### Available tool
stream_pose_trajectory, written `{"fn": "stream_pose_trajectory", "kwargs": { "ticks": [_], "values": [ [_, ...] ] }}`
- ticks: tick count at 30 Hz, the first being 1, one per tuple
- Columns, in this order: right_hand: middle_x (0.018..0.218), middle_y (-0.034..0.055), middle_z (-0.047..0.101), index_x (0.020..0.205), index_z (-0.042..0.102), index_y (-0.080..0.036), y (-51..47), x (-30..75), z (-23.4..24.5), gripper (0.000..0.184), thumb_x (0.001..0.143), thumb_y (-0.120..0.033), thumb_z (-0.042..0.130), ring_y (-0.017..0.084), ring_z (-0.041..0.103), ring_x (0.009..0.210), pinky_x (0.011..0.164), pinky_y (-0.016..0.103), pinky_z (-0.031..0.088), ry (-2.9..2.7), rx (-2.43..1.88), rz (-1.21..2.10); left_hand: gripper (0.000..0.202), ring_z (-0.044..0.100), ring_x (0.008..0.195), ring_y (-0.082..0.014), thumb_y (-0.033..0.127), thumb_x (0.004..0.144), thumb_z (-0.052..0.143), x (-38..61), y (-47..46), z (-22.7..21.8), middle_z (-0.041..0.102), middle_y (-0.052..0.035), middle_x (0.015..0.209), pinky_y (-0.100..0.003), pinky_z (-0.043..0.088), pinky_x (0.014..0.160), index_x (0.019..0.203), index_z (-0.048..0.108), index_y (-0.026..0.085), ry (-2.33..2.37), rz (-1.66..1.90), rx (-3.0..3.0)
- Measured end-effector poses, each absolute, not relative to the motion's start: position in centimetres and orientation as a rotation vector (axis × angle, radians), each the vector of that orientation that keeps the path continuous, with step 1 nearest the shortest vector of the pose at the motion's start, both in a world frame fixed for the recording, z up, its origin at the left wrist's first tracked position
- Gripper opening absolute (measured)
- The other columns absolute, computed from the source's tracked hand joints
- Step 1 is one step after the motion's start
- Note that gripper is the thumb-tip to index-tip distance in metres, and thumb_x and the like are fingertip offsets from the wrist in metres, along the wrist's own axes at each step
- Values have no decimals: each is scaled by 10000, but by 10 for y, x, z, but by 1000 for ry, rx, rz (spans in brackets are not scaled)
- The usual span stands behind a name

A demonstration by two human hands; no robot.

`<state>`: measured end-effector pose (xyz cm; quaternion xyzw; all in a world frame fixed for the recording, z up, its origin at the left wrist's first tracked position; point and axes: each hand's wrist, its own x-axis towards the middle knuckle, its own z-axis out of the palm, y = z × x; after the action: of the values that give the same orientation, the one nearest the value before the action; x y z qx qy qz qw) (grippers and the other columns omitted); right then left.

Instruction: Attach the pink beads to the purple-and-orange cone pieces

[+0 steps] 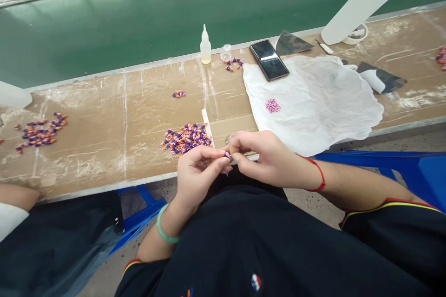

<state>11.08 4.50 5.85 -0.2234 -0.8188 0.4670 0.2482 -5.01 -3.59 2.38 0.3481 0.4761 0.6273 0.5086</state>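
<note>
1. my left fingers (218,158) and right fingers (240,141) pinch narrow on a tiny purple piece (227,154); my right hand (268,160) also holds a pale flat stick (251,158).
2. ahead-left of the fingers, small purple-and-orange pieces (186,138) lie heaped on the scuffed cardboard table (87,158); ahead-right, crumpled white paper (320,106).
3. a slipped pinch could drop the tiny, curved piece below the table edge.

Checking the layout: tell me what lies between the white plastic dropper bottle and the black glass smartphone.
A small clear cup and a little cluster of purple-and-orange pieces lie there, in the head view.
</note>
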Motion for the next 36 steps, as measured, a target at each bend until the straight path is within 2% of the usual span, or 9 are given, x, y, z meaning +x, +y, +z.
{"fn": "stream_pose_trajectory", "kwargs": {
  "ticks": [3,8,11,15,19,23,26,31,36],
  "values": [
    [786,13,723,849,589,-200,53,115,62,73,895,-172,540,128,667,677,573,225,496,-2160,-748,1408,244,750,594,-155,316,689,911,-52,-35,25,786,-26,721,-215,629,575,805,747,179,1141,1468,770],
    [1033,72,769,906,612,-208,69,129,62,46,915,-242,582,206,742,944,790,331,609,-1884,-954,1529,222,742,599,-173,340,737,861,-68,-29,20,780,-45,705,-243,610,564,844,754,177,1280,1367,845],
    [992,69,768,896,640,-213,78,141,56,89,916,-296,615,222,739,974,860,378,616,-1822,-1059,1453,131,708,596,-168,283,780,797,-91,-22,8,766,-53,702,-253,568,556,854,773,178,1446,1198,1147],
    [974,86,768,869,636,-205,89,155,42,167,920,-364,623,221,738,925,859,404,621,-1728,-1217,1368,98,611,555,-150,257,782,750,-128,-4,-7,698,-12,635,-267,487,541,852,781,195,1693,943,1513],
    [977,113,763,866,642,-191,95,162,32,198,889,-387,621,232,735,912,842,412,620,-1664,-1312,1342,181,629,726,-185,290,812,727,-161,38,-12,714,-37,796,-318,513,696,960,766,192,1919,880,1648],
    [965,123,756,860,633,-192,99,166,30,213,860,-406,624,258,727,930,862,456,602,-1604,-1370,1333,114,628,937,-227,127,832,627,-189,97,-17,708,-91,977,-381,496,892,884,720,169,2162,816,1802],
    [961,124,760,859,633,-194,100,170,29,239,861,-433,619,272,728,934,851,471,597,-1611,-1404,1300,108,593,1046,-273,84,807,627,-202,126,-21,696,-108,993,-437,448,992,806,682,177,2148,600,1934],
    [934,110,770,851,656,-206,100,179,26,254,823,-459,662,269,738,918,863,465,600,-1553,-1434,1267,156,610,912,-289,50,782,624,-204,132,-23,676,-104,850,-446,465,903,710,618,188,2077,454,1946],
    [972,115,771,840,712,-257,99,186,20,197,829,-449,671,310,732,964,882,514,575,-1560,-1512,1179,201,630,941,-271,29,810,591,-199,118,-17,693,-111,936,-407,482,889,946,672,154,2105,426,1907]
  ]
}}
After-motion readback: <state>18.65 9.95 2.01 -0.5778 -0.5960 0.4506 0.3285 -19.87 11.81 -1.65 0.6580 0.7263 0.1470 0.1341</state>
